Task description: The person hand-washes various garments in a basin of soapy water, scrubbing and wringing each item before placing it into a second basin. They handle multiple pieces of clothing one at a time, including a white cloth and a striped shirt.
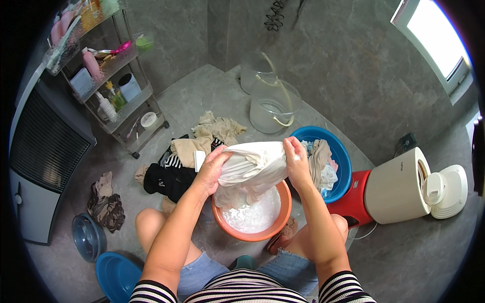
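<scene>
Stretched between my two hands is a wet white cloth garment (257,163), its lower part hanging over the orange basin (252,238). My left hand (214,168) grips its left end, and my right hand (296,159) grips the right end. White suds and water (252,216) fill the basin, which stands on the floor between my knees. A small white block (199,160) shows just left of my left hand; whether I touch it cannot be told. Beyond my right hand, a blue basin (344,166) holds a heap of light-coloured clothes (322,163).
Dark and beige clothes (170,181) lie on the floor ahead to the left. Clear buckets (269,117) stand farther back. A red-based beige spin dryer (396,189) is at right. A wheeled shelf rack (132,98), patterned clothing (106,206) and another blue basin (117,278) are left.
</scene>
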A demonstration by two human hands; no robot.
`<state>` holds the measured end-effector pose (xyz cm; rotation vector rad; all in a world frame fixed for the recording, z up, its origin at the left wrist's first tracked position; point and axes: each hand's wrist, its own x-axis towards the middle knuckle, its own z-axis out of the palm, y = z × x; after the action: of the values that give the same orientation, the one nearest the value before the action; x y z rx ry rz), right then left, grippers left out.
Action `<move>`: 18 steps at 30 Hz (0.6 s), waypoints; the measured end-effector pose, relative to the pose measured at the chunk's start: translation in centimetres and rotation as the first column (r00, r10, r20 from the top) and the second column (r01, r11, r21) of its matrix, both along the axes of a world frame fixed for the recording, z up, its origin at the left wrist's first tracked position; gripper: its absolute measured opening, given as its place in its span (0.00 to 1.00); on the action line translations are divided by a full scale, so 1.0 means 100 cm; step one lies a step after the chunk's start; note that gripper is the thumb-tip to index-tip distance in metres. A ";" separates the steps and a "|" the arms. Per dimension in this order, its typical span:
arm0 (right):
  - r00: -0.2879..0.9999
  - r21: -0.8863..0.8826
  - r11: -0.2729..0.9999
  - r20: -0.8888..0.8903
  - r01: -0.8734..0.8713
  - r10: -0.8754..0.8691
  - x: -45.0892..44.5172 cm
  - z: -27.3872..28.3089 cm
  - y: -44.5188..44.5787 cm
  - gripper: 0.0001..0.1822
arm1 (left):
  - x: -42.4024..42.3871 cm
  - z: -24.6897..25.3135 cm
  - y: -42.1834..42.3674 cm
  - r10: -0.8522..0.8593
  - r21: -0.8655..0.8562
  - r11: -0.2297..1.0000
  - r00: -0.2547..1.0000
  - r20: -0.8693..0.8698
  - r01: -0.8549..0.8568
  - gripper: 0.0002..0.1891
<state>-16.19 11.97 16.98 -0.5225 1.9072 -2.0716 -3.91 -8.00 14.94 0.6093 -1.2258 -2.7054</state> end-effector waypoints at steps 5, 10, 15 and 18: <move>0.986 -0.105 0.994 0.164 0.035 -0.017 0.002 0.012 0.000 0.10 | 0.004 0.018 0.002 -0.315 -0.889 0.453 0.944 -0.093 0.063 0.30; 0.926 -0.070 0.990 0.350 -0.125 0.141 0.005 0.037 0.011 0.11 | 0.002 0.002 -0.002 -0.352 -0.949 0.314 0.931 -0.097 0.019 0.16; 0.962 0.345 0.900 0.141 -0.267 0.232 0.007 0.045 0.022 0.12 | 0.002 -0.017 -0.008 -0.105 -0.735 0.677 0.993 -0.046 0.037 0.16; 0.963 0.301 0.918 0.160 -0.257 0.217 0.006 0.041 0.026 0.14 | 0.001 -0.014 -0.007 0.021 -0.194 0.980 0.997 -0.070 -0.034 0.19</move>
<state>-15.64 14.61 21.08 -0.5057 1.9455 -1.5667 -3.76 -8.67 13.53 0.5012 -1.4308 -2.5202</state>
